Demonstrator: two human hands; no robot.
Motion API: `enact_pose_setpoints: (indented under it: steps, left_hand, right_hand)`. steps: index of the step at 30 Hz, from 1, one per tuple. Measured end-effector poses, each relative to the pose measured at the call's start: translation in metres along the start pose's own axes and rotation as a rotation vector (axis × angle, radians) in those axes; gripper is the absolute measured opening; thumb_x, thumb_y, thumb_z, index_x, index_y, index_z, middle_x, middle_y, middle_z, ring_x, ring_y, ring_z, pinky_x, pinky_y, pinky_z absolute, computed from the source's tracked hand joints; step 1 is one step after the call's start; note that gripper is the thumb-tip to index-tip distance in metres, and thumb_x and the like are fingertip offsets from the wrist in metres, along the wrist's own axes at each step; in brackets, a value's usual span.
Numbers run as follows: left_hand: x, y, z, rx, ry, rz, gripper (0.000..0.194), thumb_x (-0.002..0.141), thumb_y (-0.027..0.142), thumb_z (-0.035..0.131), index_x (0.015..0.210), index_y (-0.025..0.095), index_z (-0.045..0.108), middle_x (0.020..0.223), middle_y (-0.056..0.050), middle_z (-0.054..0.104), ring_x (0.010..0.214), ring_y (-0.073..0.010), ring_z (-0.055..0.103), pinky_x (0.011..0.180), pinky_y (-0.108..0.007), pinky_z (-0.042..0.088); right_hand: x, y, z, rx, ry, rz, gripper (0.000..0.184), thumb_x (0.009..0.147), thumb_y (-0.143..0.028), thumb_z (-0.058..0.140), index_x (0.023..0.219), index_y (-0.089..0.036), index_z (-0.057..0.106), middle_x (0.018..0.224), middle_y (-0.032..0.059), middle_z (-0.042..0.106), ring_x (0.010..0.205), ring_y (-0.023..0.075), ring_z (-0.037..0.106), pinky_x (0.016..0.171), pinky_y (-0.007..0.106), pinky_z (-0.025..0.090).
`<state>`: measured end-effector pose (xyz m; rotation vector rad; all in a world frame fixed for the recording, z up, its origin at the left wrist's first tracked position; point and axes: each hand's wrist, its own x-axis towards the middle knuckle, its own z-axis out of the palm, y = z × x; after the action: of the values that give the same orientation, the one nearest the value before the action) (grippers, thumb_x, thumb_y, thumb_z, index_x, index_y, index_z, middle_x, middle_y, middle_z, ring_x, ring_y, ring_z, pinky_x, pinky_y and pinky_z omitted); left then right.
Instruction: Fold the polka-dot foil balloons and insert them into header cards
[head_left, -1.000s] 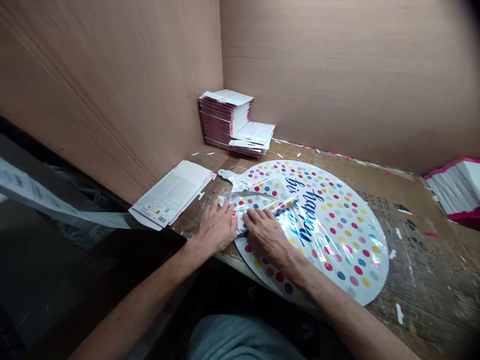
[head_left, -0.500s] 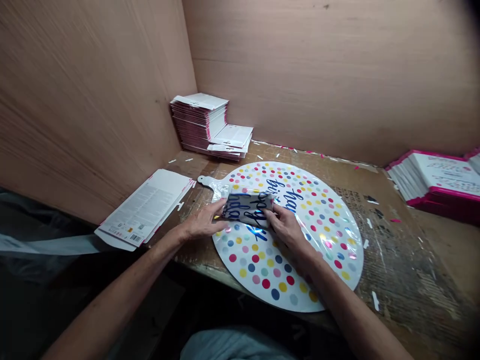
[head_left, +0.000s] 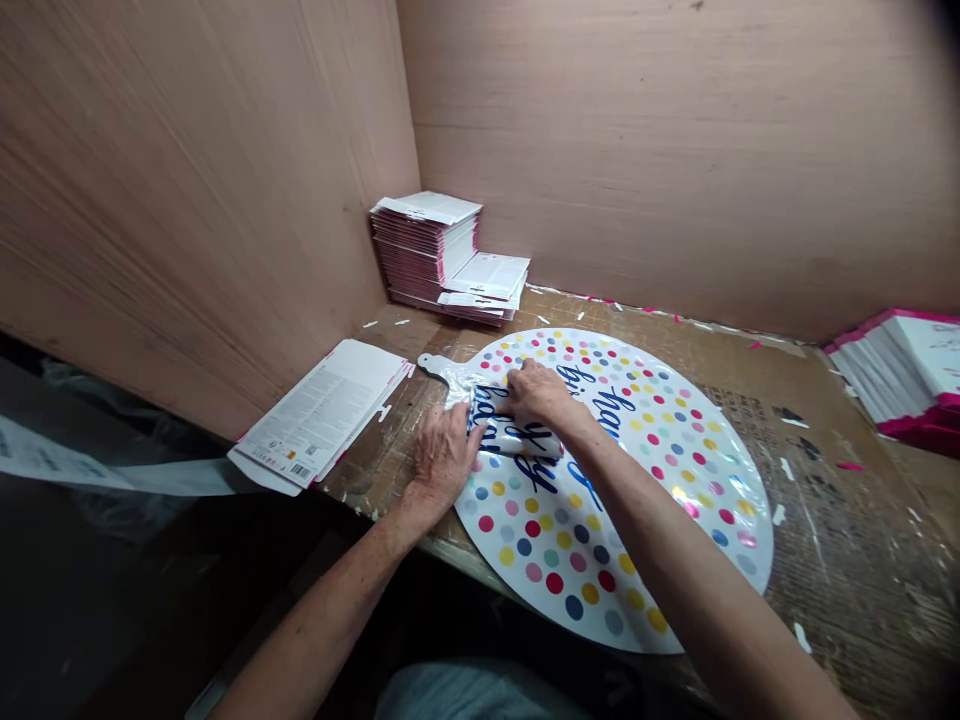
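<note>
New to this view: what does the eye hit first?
The big round polka-dot sheet with blue lettering, spread across the middle of the worktop. Next, the left hand and right hand, both at a shiny folded piece on the sheet's left part. Then the stepped stack of white cards in the back left corner.

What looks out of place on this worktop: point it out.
Loose scraps stand out: white bits and a pink sliver lie scattered on the worktop right of the dotted round piece. They look like stray offcuts, unlike the neatly stacked cards. I see nothing spilled.
</note>
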<state>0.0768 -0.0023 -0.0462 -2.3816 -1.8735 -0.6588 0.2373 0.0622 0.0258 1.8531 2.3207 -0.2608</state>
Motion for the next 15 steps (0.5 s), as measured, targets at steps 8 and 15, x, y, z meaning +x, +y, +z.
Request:
enact_pose_setpoints:
  steps: [8, 15]
  left_hand:
    - [0.014, -0.097, -0.044, 0.386, -0.026, -0.266, 0.034, 0.094, 0.038, 0.05, 0.104, 0.008, 0.061, 0.108, -0.023, 0.064, 0.103, -0.0368, 0.058, 0.081, -0.044, 0.048]
    - [0.024, -0.131, -0.049, 0.24, -0.124, -0.165, 0.033, 0.095, 0.035, 0.044, 0.073, 0.015, 0.059, 0.082, -0.017, 0.064, 0.087, -0.0337, 0.064, 0.073, -0.042, 0.05]
  right_hand:
    - [-0.043, 0.041, 0.016, 0.086, -0.104, 0.012, 0.035, 0.082, -0.029, 0.064, 0.115, -0.019, 0.065, 0.106, 0.0091, 0.071, 0.093, 0.0227, 0.065, 0.065, 0.027, 0.04]
    - [-0.065, 0.057, 0.035, 0.189, -0.057, 0.153, 0.04, 0.093, -0.052, 0.049, 0.099, -0.017, 0.067, 0.101, 0.0137, 0.071, 0.092, 0.0255, 0.064, 0.064, 0.03, 0.036]
